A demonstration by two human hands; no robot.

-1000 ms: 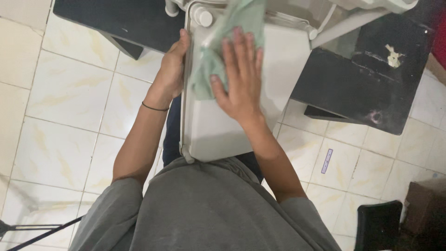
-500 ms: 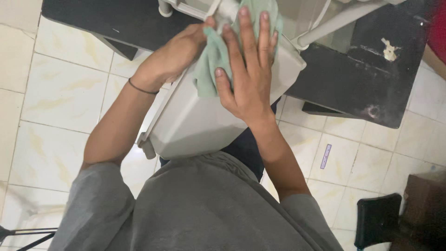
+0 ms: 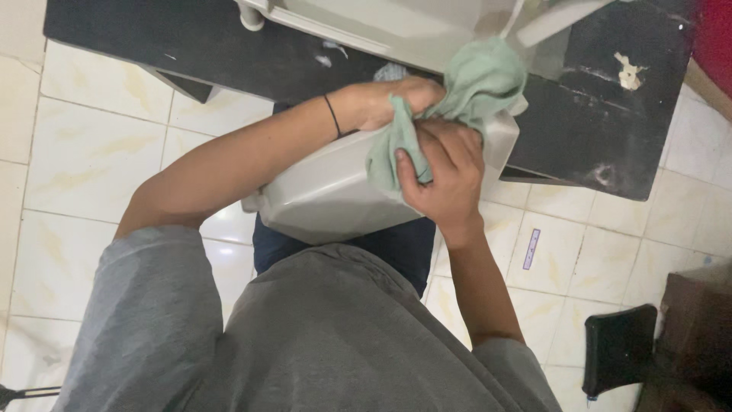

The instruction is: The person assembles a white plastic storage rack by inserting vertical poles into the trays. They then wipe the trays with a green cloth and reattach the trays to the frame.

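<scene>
A pale grey plastic housing [image 3: 328,194] lies tilted across my lap, its far end against a black table [image 3: 191,42]. A light green cloth [image 3: 476,80] is bunched over the housing's right end. My right hand [image 3: 446,172] grips the cloth's lower part with the fingers curled around it. My left hand [image 3: 389,103], a thin black band at its wrist, reaches across the housing and pinches the cloth's left edge. Both hands touch each other at the cloth.
A second pale plastic part [image 3: 396,27] rests on the black table behind. The floor is cream tile [image 3: 84,160]. A dark chair or stool [image 3: 621,347] and a brown box [image 3: 698,328] stand at the lower right.
The housing has swung from upright to lying crosswise. My right hand went from flat on the cloth to a closed grip, and my left hand moved right onto the cloth.
</scene>
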